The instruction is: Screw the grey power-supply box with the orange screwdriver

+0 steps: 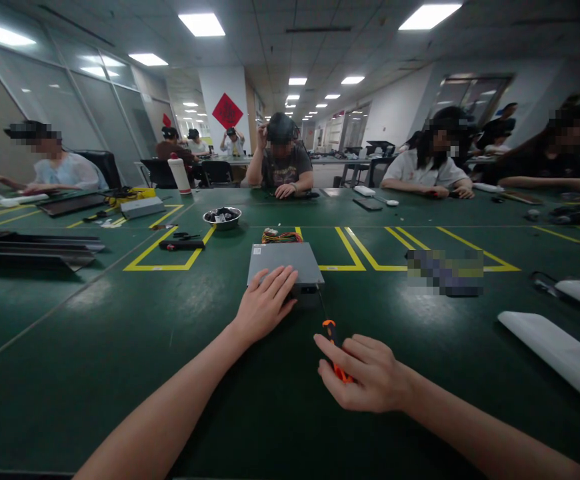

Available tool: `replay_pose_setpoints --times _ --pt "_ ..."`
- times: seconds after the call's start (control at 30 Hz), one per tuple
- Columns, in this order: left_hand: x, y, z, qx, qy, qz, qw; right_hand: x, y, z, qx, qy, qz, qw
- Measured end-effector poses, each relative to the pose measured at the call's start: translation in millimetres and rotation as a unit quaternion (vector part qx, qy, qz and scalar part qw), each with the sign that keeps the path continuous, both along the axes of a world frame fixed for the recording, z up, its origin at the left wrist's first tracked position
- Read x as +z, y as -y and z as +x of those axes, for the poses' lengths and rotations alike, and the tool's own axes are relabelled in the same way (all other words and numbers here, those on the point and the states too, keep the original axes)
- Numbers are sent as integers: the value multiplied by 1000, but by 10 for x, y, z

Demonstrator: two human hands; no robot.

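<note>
A grey metal power supply unit [290, 259] lies on the green table in front of me. Its bundle of coloured wires [283, 237] comes out at the far side. My left hand [269, 300] rests on the unit's near left part, palm down with the fingers stretched out. An orange and black screwdriver [329, 327] is in my right hand [367, 373], its fingers closed around the handle. The thin shaft points away from me, its tip at the unit's near right corner. Whether the tip sits in a screw is too small to tell.
Beyond the unit stands a metal bowl [223, 217] of small dark parts. A black tool [181, 245] lies inside yellow tape at left, near dark metal panels [35, 250]. White casings [560, 353] lie at right. A white bottle [180, 175] stands farther back. Several people sit around the tables.
</note>
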State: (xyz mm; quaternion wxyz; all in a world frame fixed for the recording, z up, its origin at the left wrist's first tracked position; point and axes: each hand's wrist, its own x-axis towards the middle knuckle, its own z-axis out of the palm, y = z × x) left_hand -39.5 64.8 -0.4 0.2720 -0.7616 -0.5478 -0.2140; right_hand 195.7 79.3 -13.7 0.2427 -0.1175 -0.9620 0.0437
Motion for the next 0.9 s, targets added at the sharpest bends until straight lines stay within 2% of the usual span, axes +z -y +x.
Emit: replay_pose_setpoints --times 0.1,0.2,0.33,0.4,0.53,0.73,0.9 --pt "-33 -22 -21 11 27 7 1000 -48 28 3 22 18 -47 998" --pt "-58 -55 9 12 41 12 999 -25 33 85 54 23 18 998" --pt "-67 -77 27 14 61 13 998 -18 -14 151 41 -10 71 997" --pt "-65 -76 28 11 66 14 998 -44 -38 138 10 -23 55 998" --pt "-60 -68 35 15 75 19 997 -88 -50 99 -26 -45 -25 998" --pt "-54 -77 38 13 89 9 996 -45 -47 148 51 -58 -30 997" --pt "-52 -90 26 14 95 7 995 -18 -61 130 30 -16 -62 997"
